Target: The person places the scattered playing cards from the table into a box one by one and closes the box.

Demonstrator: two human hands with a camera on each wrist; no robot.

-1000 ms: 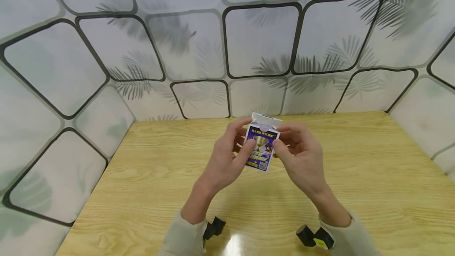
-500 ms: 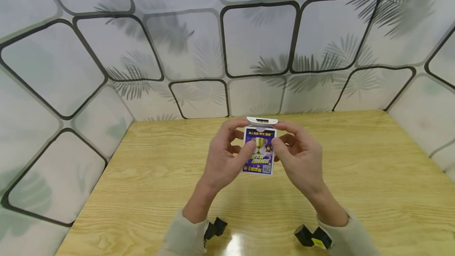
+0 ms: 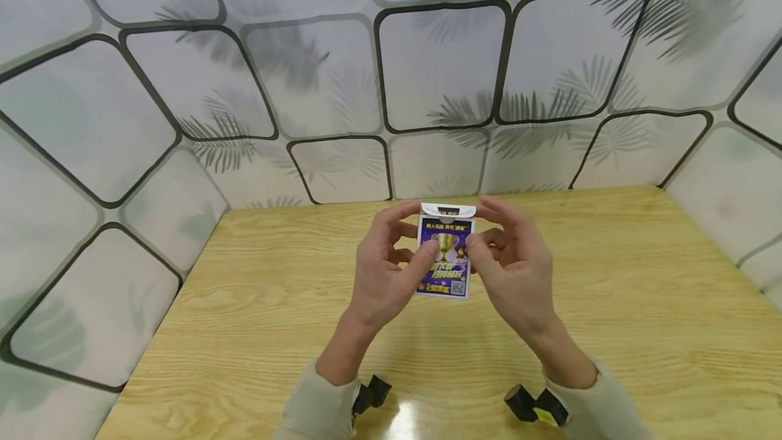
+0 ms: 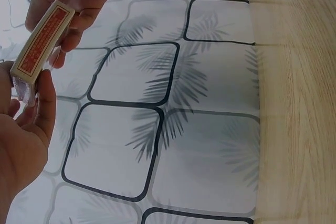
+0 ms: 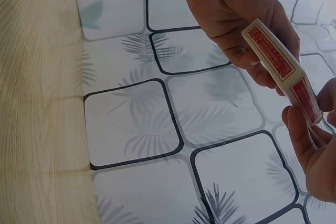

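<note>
Over the wooden table, a card box (image 3: 449, 257) is held up between both hands. Its purple face carries a gold trophy and a small QR code. At the top, a white flap (image 3: 448, 210) is bent forward and stands partly lifted. My left hand (image 3: 385, 270) grips the box's left side, thumb on the front and fingers behind. On the other side my right hand (image 3: 516, 260) pinches the edge with its thumb, its index finger up near the flap. The left wrist view shows the narrow red-and-white side of the box (image 4: 44, 40); the fingers behind are partly hidden.
The light wooden table (image 3: 256, 304) spreads below the hands. Pale cloth walls (image 3: 446, 66) with dark outlines and leaf prints rise behind it and on both sides. Black devices (image 3: 534, 405) are worn at both wrists.
The box has turned from a tilt to nearly straight. Its flap, raised higher a second ago, has folded down towards the front. The right index finger has lifted slightly since half a second ago.
</note>
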